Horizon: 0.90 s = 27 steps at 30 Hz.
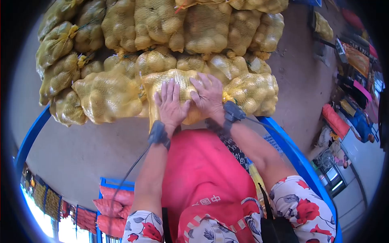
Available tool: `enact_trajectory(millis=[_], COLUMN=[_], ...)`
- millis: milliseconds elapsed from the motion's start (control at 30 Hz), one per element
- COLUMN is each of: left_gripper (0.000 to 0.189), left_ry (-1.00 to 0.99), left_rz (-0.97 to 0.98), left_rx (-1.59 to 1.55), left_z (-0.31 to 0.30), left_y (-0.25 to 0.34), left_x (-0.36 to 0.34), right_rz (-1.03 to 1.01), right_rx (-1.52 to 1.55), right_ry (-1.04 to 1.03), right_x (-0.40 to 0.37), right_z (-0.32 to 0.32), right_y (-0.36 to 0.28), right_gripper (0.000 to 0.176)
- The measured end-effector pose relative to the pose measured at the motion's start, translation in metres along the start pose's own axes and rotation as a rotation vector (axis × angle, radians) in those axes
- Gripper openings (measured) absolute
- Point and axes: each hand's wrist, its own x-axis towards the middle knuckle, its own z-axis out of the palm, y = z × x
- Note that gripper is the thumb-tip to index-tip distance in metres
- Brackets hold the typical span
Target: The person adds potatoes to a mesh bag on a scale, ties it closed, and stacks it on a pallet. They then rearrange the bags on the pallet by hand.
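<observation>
Potato sack (pixel 150 93), lower edge hidden, bears left hand (pixel 170 104) and right hand (pixel 208 96), fingers spread flat.

**Potato sacks heaping up between blue rails**

Yellow net sacks of potatoes (pixel 206 28) are lying heaped in rows across the top of the view. One bulging sack (pixel 109 95) is sitting at the heap's left front. A blue rail (pixel 300 162) is curving down the right side and another rail (pixel 30 137) down the left. A grey concrete floor (pixel 81 150) is showing beneath. At lower left, red net sacks (pixel 111 202) are lying stacked inside a blue frame (pixel 117 183). At far right, a person in blue (pixel 360 123) is showing just past a long red sack (pixel 335 120).
</observation>
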Motion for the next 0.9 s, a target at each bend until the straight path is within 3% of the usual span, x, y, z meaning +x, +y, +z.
enact_trajectory(millis=[67,133,200,267,333,400,500,667,800,833,900], left_gripper=[0.068,0.067,0.064,0.060,0.056,0.055,0.054,0.054,0.053,0.054,0.060], left_ry=[-0.099,-0.041,-0.125,-0.146,-0.052,-0.015,-0.072,-0.101,-0.127,-0.195,-0.181], left_rz=[0.050,0.072,0.155,0.117,-0.047,-0.002,0.043,0.074,0.041,0.020,0.018], left_rx=[0.037,0.056,0.072,0.056,-0.100,-0.135,0.097,0.203,0.202,0.202,0.176], left_z=[-0.013,-0.012,-0.017,-0.018,-0.017,-0.010,0.004,-0.005,-0.003,-0.013,-0.017], left_y=[0.000,-0.009,-0.018,-0.012,0.002,0.026,0.045,0.032,0.034,0.042,0.045], left_x=[0.007,0.006,-0.003,-0.003,0.013,0.012,0.021,0.009,0.012,0.013,0.012], right_rz=[0.055,0.024,-0.007,0.036,0.104,0.040,-0.062,-0.128,-0.179,-0.156,-0.088], right_rx=[0.103,0.061,0.020,0.027,-0.084,-0.048,0.007,0.091,0.144,0.291,0.370], right_ry=[-0.067,-0.072,-0.036,-0.083,-0.179,-0.174,-0.109,-0.047,-0.229,-0.309,-0.040], right_x=[-0.002,-0.008,-0.021,-0.022,-0.015,-0.030,-0.025,-0.050,-0.031,-0.016,0.028], right_z=[0.000,0.003,0.003,0.004,0.007,0.011,0.005,0.007,-0.015,-0.026,-0.053], right_y=[0.003,0.005,-0.006,-0.018,-0.031,-0.027,-0.003,0.011,0.027,0.039,0.088], right_gripper=[0.043,0.046,0.047,0.050,0.051,0.052,0.056,0.057,0.055,0.053,0.052])
